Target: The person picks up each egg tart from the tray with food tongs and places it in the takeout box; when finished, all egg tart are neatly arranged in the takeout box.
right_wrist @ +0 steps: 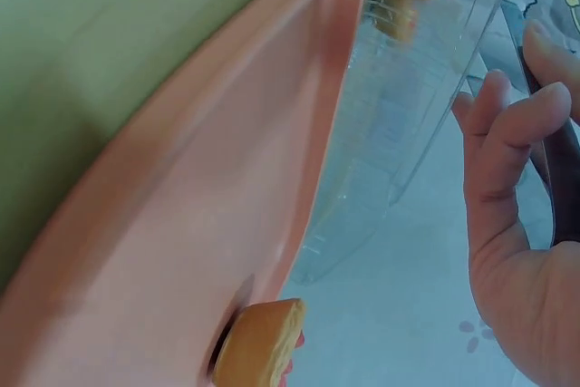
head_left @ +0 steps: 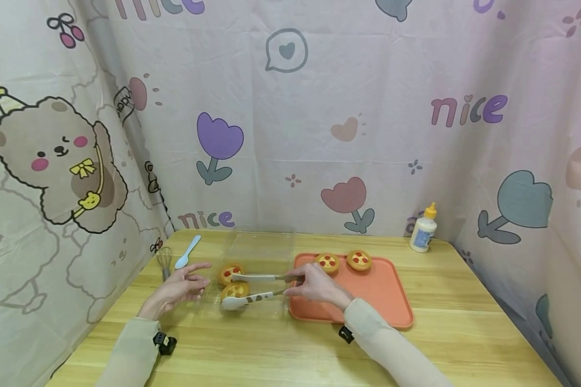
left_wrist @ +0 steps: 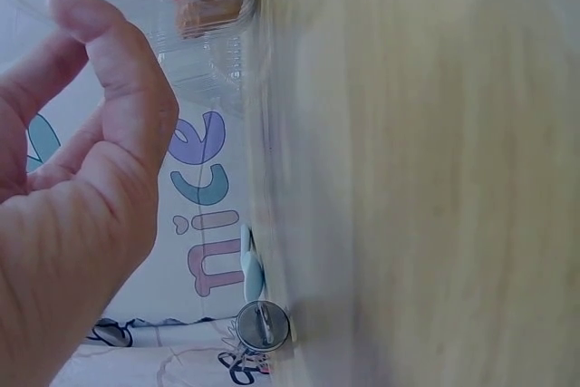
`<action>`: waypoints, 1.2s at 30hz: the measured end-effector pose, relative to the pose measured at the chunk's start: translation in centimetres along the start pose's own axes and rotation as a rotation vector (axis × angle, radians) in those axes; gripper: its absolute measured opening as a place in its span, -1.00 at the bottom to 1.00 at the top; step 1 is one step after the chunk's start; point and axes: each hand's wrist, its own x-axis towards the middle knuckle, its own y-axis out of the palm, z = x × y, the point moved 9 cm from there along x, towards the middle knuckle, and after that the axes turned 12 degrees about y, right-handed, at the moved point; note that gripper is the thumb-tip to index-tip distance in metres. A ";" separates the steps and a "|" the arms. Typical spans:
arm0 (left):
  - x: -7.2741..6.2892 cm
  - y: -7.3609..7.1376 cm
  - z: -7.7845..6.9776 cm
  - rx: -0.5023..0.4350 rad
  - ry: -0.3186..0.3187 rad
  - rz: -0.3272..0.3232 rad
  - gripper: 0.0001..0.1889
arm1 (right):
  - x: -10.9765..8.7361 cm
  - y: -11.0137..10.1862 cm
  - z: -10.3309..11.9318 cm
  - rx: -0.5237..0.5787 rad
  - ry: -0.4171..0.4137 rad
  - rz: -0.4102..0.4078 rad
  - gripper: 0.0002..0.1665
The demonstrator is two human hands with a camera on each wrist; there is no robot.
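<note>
My right hand (head_left: 317,285) holds a pair of tongs (head_left: 259,278) with pale, spotted tips over a clear plastic container (head_left: 263,246), whose lid is raised at the back. Two mini pizza tarts are in the container's left half: a rear tart (head_left: 231,272) and a front tart (head_left: 235,291). The tong arms are spread, one on each side of the front tart; whether they touch it I cannot tell. Beside the container's left side is my left hand (head_left: 176,291), fingers loosely bent. In the left wrist view, its fingertips are near the clear plastic; contact is unclear.
An orange tray (head_left: 368,301) lies right of the container, bearing a left tart (head_left: 327,263) and a right tart (head_left: 359,260) along its back edge. A glue bottle (head_left: 422,231) stands back right. A light-blue spoon (head_left: 188,252) and a whisk (head_left: 164,260) lie back left.
</note>
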 end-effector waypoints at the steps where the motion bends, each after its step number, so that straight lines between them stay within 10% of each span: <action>1: 0.0 0.0 0.0 0.000 -0.002 0.000 -0.25 | 0.0 0.0 -0.1 0.004 0.004 0.003 -0.54; 36: -0.1 -0.1 0.1 0.026 -0.013 -0.014 -0.23 | -0.2 -0.9 -0.7 0.083 0.023 0.067 -0.65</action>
